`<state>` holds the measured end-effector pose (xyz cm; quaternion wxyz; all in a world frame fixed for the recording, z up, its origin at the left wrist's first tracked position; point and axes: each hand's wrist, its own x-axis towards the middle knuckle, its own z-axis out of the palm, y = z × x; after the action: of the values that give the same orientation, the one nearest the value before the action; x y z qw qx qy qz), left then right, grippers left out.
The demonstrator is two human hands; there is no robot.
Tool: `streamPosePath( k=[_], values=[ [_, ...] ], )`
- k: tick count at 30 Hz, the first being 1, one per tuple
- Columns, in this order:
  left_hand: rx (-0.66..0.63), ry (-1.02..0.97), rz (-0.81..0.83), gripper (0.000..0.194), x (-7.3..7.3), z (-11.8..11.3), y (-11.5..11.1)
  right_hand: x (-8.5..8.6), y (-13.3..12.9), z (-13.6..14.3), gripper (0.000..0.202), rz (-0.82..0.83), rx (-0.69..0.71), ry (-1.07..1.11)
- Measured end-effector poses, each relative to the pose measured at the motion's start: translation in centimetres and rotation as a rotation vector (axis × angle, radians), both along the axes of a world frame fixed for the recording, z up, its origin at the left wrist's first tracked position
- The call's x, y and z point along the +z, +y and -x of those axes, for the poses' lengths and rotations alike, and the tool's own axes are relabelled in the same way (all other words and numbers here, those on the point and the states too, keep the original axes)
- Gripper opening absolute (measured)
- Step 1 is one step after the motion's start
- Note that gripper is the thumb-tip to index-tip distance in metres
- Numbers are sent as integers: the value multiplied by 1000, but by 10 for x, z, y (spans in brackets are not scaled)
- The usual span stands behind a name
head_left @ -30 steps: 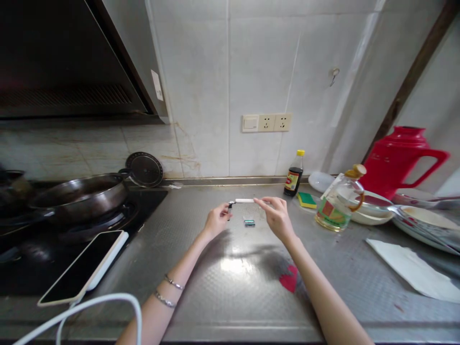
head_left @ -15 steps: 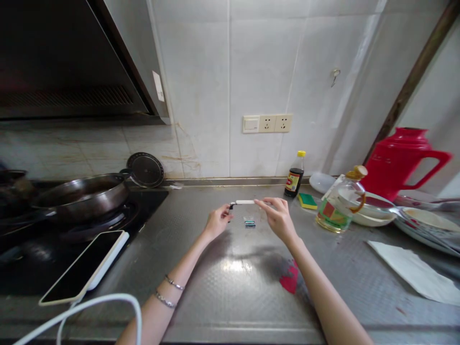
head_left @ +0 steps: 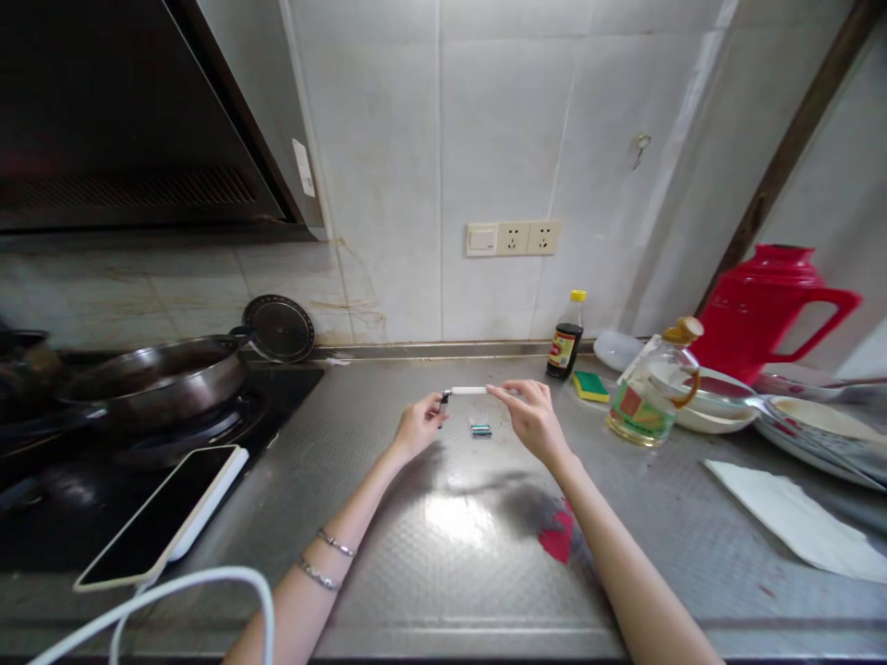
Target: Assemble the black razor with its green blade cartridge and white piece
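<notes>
My left hand [head_left: 419, 428] pinches a small black-and-silver piece [head_left: 444, 401] that looks like a lighter. My right hand [head_left: 532, 414] holds the right end of a thin white stick [head_left: 469, 391] between its fingertips. The stick lies level, its left end at the top of the black-and-silver piece; whether they touch is unclear. Below and between the hands, a small green-and-silver item [head_left: 480, 430] rests on the metal counter [head_left: 416, 573]. No flame is visible.
A pan [head_left: 159, 374] and a phone [head_left: 159, 517] with a white cable are at left. To the right stand a dark sauce bottle [head_left: 565, 346], sponge [head_left: 590, 386], oil jug [head_left: 644, 402], red thermos [head_left: 755, 314], dishes and a white paper [head_left: 796, 517].
The view has shifted very slightly. Both hands keep nearly the same pose and hold the same things.
</notes>
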<state>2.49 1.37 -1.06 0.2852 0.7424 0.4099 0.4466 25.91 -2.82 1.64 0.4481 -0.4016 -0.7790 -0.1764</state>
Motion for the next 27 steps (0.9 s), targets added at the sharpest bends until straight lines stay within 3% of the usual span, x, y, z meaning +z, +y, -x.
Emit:
streamPosePath(
  k=[8,16,27],
  values=[
    [-6,60,-51,23,0,-2,-2,0,-3,15,43,6,4,1],
    [35,115,-92,21,2,3,1,-1,2,0,45,-31,26,0],
    [50,184,-129,23,3,0,-1,1,-1,7,47,-41,41,-19]
  ],
)
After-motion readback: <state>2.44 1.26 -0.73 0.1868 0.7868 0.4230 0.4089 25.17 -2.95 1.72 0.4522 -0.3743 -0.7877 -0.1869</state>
